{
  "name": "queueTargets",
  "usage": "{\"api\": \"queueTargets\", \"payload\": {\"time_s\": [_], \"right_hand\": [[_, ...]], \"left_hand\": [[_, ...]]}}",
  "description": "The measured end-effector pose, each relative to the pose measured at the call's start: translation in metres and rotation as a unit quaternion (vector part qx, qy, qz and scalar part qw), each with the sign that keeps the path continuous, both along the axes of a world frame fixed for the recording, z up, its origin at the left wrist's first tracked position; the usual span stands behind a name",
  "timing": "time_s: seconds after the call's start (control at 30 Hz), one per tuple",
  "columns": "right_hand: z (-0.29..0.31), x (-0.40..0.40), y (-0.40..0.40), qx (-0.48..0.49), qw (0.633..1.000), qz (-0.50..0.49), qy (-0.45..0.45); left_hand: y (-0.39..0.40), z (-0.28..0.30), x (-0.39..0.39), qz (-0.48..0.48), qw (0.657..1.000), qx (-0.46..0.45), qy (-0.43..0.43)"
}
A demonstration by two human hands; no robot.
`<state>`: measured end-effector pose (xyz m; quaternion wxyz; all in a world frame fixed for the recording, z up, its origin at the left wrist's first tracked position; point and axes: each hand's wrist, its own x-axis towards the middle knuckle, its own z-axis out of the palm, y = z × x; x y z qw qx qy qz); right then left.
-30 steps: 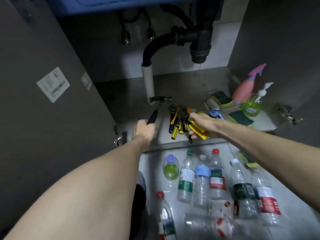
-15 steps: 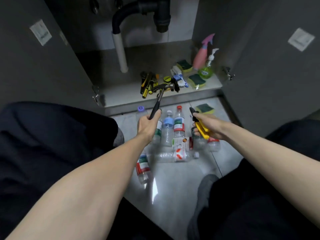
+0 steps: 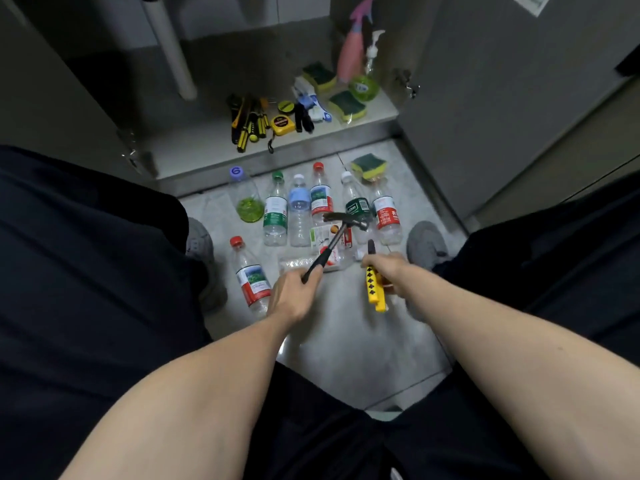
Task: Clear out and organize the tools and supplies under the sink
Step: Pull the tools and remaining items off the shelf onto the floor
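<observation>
From the head view I look down between my knees at the tiled floor [image 3: 346, 344] in front of the open cabinet [image 3: 207, 147]. My left hand [image 3: 291, 296] is wrapped round the black grip of a hammer [image 3: 341, 226], whose steel head hangs above the row of plastic bottles [image 3: 298, 209] lying on the floor. My right hand [image 3: 389, 271] grips yellow-handled pliers [image 3: 374, 289], the handles pointing down toward me and the dark nose poking out above the fist. Both hands are full, so neither has a finger to spare. Back on the cabinet floor the rest of the job waits: a bundle of black-and-yellow screwdrivers [image 3: 247, 121], a yellow tape measure [image 3: 282, 124], green-and-yellow sponges [image 3: 346, 105], a pink spray bottle [image 3: 353, 53] and a clear pump bottle [image 3: 369, 74]; one more sponge [image 3: 369, 166] lies on the tiles beside the bottles. I judge the risk to be in the setting down. The hammer head is heavy and sits right over thin bottles; if I lower it there it could dent one or send it rolling into its neighbours. The clear patch of tile nearer my knees looks safer. The pliers, held only by the handles, may swing open or slip as I let go
</observation>
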<state>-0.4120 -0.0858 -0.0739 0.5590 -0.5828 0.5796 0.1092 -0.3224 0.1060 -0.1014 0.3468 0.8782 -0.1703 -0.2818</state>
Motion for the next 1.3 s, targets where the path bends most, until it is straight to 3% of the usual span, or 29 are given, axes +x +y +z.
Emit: {"api": "queueTargets", "payload": {"time_s": [0.13,0.3,0.57,0.73,0.87,1.0,1.13,1.3], "right_hand": [[-0.032,-0.020,0.002,0.006,0.998,-0.028,0.055],[-0.063,-0.038,0.000,0.023,0.992,-0.032,0.117],[-0.104,-0.050,0.033,0.007,0.983,-0.008,0.184],[-0.122,-0.055,0.056,-0.025,0.973,0.039,0.227],[-0.129,-0.058,0.069,-0.084,0.965,0.081,0.236],[-0.129,-0.064,0.075,-0.137,0.950,0.130,0.249],[-0.129,-0.074,0.070,-0.114,0.951,0.134,0.254],[-0.130,-0.075,0.067,-0.104,0.952,0.138,0.253]], "left_hand": [[0.030,-0.029,-0.011,-0.109,0.993,0.052,0.005],[0.051,-0.064,-0.033,-0.158,0.980,0.115,0.046],[0.051,-0.096,-0.077,-0.068,0.981,0.134,0.125],[0.056,-0.114,-0.079,-0.038,0.961,0.229,0.151],[0.052,-0.119,-0.064,-0.031,0.955,0.281,0.091],[0.038,-0.120,-0.052,-0.096,0.960,0.264,0.010],[0.010,-0.126,-0.049,-0.162,0.957,0.242,0.000],[0.021,-0.126,-0.057,-0.125,0.961,0.245,0.031]]}}
